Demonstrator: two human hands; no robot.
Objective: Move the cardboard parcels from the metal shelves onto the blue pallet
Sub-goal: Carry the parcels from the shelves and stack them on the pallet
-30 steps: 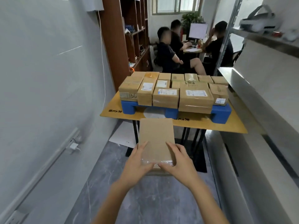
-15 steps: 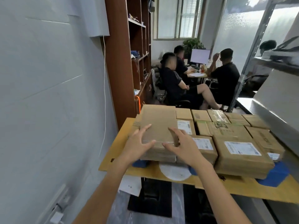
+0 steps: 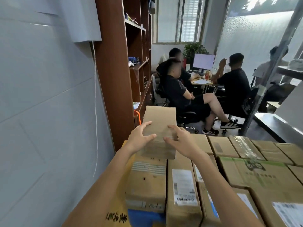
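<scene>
**Legible markings: none**

Black characters on yellow table edge (image 3: 116, 216), near left: too blurred to read. White shipping labels with barcodes on parcel (image 3: 184, 187) near centre and parcel (image 3: 288, 212) near right: print unresolved. Green printed logo on large box (image 3: 255, 169), right: wording illegible.

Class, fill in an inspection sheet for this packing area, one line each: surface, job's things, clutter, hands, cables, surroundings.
Surface: blue pallet on a yellow-brown tabletop, almost fully covered.
Job's things: plain parcel held over the pallet's far left corner; labelled parcels packed side by side.
Clutter: nothing seen on the pallet besides parcels.
Hands: left hand and right hand grip the plain parcel's near end.
Cables: white cord hanging down the wall.
Surroundings: wooden bookcase, seated people at a desk, metal shelves at right.
</scene>
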